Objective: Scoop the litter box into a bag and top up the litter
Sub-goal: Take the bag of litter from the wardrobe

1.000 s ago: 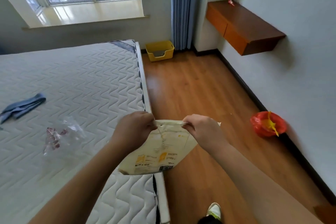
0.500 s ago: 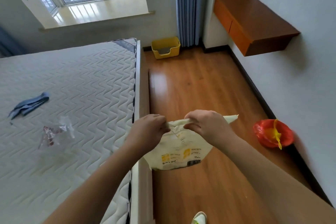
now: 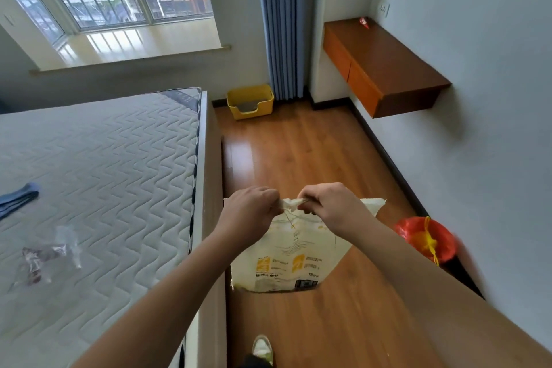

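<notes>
1. My left hand (image 3: 252,212) is curled tight, fingers and thumb pinching the left end of the bunched top seam of the litter bag (image 3: 291,260); nothing else is in it
2. The litter bag hangs in the air between my two hands, over the wooden floor (image 3: 298,158) just beside the right edge of the bed (image 3: 206,188), its bottom clear of the boards. I judge it soft-walled and fairly heavy: the sides sag and the lower part bulges as loose grains would make it. The printed skin looks smooth, perhaps slippery, so I would trust the gathered seam at the top for opening and put a palm under the bottom corner when it comes to pouring
3. A thin thread (image 3: 288,216) dangles from the seam between my hands; it looks like the stitching that closes the mouth, though I cannot tell how much of it is undone
4. My right hand (image 3: 330,206) is also closed, pinching the same seam just right of the left one, knuckles up; the loose right corner of the bag top sticks out past my wrist
5. The yellow litter box (image 3: 250,101) sits well apart at the far end of the floor, against the wall under the window, beside the curtain (image 3: 282,24)
6. The red bag (image 3: 425,239) lies on the floor at the right wall, near my right forearm
</notes>
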